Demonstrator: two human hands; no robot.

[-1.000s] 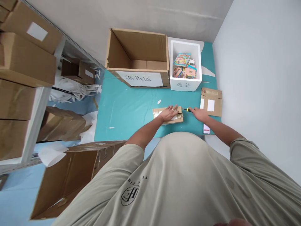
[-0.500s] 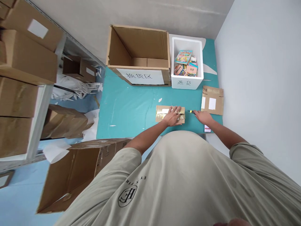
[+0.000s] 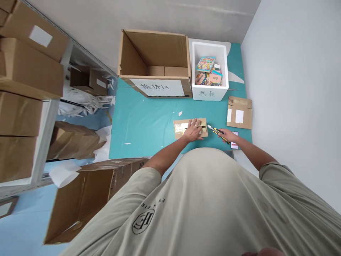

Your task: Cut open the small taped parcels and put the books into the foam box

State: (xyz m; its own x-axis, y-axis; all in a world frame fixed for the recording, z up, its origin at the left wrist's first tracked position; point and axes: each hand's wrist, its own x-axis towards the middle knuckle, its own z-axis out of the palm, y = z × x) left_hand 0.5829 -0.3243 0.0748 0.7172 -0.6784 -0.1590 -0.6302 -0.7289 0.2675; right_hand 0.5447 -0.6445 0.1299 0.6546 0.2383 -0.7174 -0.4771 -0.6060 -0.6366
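A small flat cardboard box lies near the front edge of the teal table, with shiny tape and a slit between its top flaps. My left hand rests on its right half, fingers spread over the top and near the slit. Just to the right, my right hand is closed around a yellow and black utility knife. Its pale tip points left at the box's right end, a small gap away. Beside my right wrist lies a phone, screen lit.
At the back stand a large open carton with a paper label and a white foam box holding colourful packets. An opened cardboard mailer lies at the right edge. An empty carton sits on the floor left, near shelves of boxes.
My right hand has turned the knife so more of it shows, with its tip nearer the box's end. The phone is more uncovered. My left hand stays on the box, and the view has shifted slightly.
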